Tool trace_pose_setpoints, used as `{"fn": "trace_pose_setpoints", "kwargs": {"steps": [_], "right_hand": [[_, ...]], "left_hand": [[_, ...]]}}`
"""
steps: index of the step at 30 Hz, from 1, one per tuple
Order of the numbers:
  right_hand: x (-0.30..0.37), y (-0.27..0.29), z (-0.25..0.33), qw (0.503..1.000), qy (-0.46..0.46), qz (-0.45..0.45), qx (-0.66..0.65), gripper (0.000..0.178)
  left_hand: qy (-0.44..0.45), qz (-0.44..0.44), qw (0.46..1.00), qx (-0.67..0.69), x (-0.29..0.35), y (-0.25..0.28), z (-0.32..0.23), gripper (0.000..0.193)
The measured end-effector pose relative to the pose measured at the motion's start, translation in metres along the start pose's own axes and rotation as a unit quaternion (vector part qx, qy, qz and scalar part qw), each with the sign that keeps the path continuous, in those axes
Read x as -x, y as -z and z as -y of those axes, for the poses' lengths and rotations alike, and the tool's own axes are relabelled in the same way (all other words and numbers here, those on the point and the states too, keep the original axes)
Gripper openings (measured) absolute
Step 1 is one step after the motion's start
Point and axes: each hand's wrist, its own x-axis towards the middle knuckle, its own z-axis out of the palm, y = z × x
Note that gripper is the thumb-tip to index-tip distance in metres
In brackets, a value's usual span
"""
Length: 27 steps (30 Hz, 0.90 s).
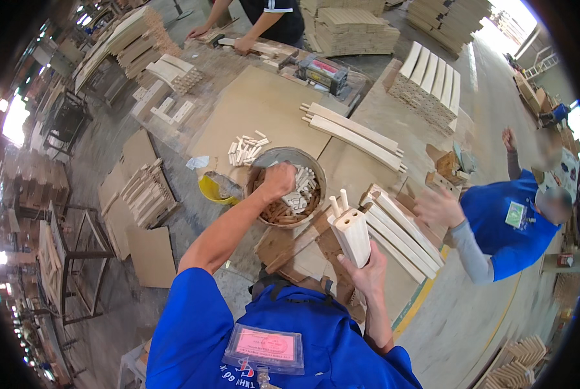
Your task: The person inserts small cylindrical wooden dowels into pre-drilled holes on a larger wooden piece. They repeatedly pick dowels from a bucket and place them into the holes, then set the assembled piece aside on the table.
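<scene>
My left hand point(278, 181) reaches into a round bucket point(251, 170) with its fingers curled down; whatever they grip is hidden. Pale and brown wooden dowels point(306, 183) fill the bucket. My right hand point(367, 269) is closed around pale wooden slats point(353, 241), held end-up beside the bucket. Two dowels point(339, 202) stick up from their top end, where holes also show. To the right of them, more curved slats point(403, 232) lie side by side on the table. A small heap of loose dowels point(243, 150) sits just beyond the bucket.
A yellow container point(213, 190) touches the bucket's left side. Two doweled slats point(355, 136) lie farther across the cardboard-covered table point(238, 104). Slats are stacked point(429, 84) at the far right. A person in blue point(507, 217) stands at right, a hand near the table; another works at the far side.
</scene>
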Motion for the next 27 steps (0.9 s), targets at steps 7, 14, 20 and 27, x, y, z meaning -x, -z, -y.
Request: {"fn": "trace_pose_setpoints", "kwargs": {"steps": [7, 14, 20, 27], "right_hand": [[0.014, 0.008, -0.03, 0.997, 0.025, 0.009, 0.066, 0.061], [0.011, 0.004, -0.011, 0.987, 0.11, 0.083, 0.078, 0.059], [0.016, 0.001, -0.008, 0.981, 0.133, 0.122, 0.077, 0.059], [0.015, 0.007, -0.013, 0.965, 0.177, 0.142, 0.133, 0.061]], "left_hand": [[-0.118, -0.089, 0.928, 0.343, 0.056, 0.096, -0.049, 0.015], [-0.284, -0.104, 0.9, 0.315, 0.152, 0.158, -0.103, 0.019], [-0.33, -0.121, 0.924, 0.154, 0.173, 0.164, -0.103, 0.021], [-0.34, -0.089, 0.925, 0.146, 0.174, 0.152, -0.099, 0.016]]}}
